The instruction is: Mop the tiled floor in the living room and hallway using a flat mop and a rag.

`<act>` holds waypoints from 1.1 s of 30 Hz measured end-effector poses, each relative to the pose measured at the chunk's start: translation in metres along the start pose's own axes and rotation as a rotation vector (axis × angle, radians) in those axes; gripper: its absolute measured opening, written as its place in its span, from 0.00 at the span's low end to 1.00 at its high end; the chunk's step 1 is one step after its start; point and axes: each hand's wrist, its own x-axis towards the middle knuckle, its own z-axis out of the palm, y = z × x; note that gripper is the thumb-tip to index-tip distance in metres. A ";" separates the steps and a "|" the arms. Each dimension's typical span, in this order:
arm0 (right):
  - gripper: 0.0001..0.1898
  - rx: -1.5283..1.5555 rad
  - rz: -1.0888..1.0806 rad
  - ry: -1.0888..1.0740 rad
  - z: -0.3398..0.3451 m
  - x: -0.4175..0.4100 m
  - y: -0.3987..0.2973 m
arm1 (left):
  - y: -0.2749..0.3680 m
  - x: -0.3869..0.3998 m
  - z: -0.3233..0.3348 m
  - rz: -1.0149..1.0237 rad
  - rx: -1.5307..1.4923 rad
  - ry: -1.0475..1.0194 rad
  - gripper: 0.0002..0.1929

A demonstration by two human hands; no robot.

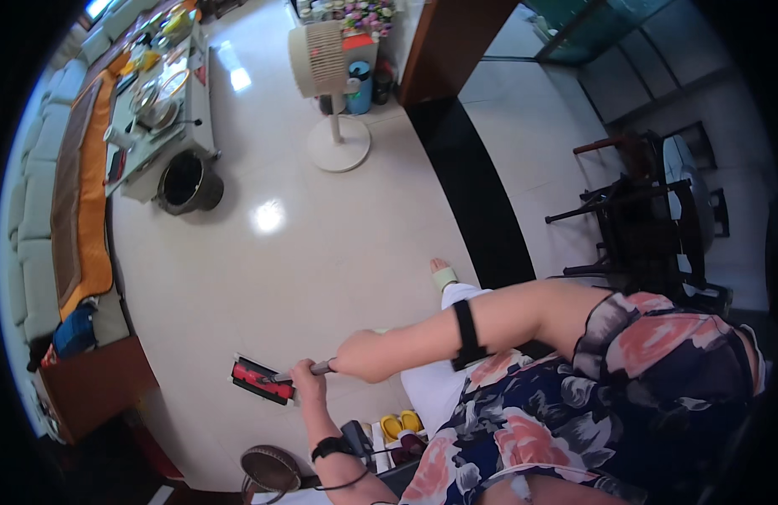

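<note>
My left hand [308, 380] is closed around the grey pole [279, 378] of a floor-cleaning tool, probably a mop. Its wide red and black head [261, 380] is at the pole's far end, over the pale tiled floor [237, 271]; whether it touches the tiles I cannot tell. Farther up the same pole is my right hand [359, 357], its fingers mostly hidden behind the back of the hand and wrist. The pole's upper end is out of sight behind my right forearm. Black bands circle both my forearms.
A white pedestal fan [338, 142] stands ahead, with a dark bin [190, 183] beside a cluttered low table [203, 120]. A long sofa [38, 202] lines the left. Black chairs [641, 233] stand right, past a black floor strip [477, 189]. Yellow shoes [400, 424] and a round stool [270, 468] are below.
</note>
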 end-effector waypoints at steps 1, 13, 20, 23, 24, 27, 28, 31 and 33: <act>0.11 0.036 0.003 0.014 -0.007 -0.018 0.011 | 0.019 0.002 0.002 0.017 0.007 0.000 0.08; 0.28 0.070 0.624 0.114 -0.144 -0.423 0.085 | 0.475 0.038 0.060 0.647 -0.286 -0.151 0.05; 0.28 -0.082 0.922 0.236 -0.150 -0.521 0.070 | 0.648 0.050 0.102 0.950 -0.398 -0.218 0.05; 0.26 -0.137 1.014 0.267 -0.137 -0.533 0.078 | 0.687 0.053 0.124 1.011 -0.423 -0.216 0.04; 0.26 -0.164 1.039 0.258 -0.138 -0.533 0.083 | 0.698 0.058 0.133 1.014 -0.464 -0.183 0.03; 0.23 -0.244 1.004 0.332 -0.121 -0.536 0.103 | 0.714 0.066 0.156 0.988 -0.475 -0.208 0.02; 0.23 -0.211 1.025 0.309 -0.118 -0.533 0.109 | 0.711 0.068 0.162 0.973 -0.478 -0.219 0.03; 0.22 -0.167 1.054 0.277 -0.116 -0.528 0.110 | 0.707 0.070 0.166 0.969 -0.472 -0.277 0.04; 0.21 -0.165 1.060 0.273 -0.117 -0.523 0.108 | 0.705 0.074 0.165 1.009 -0.420 -0.241 0.04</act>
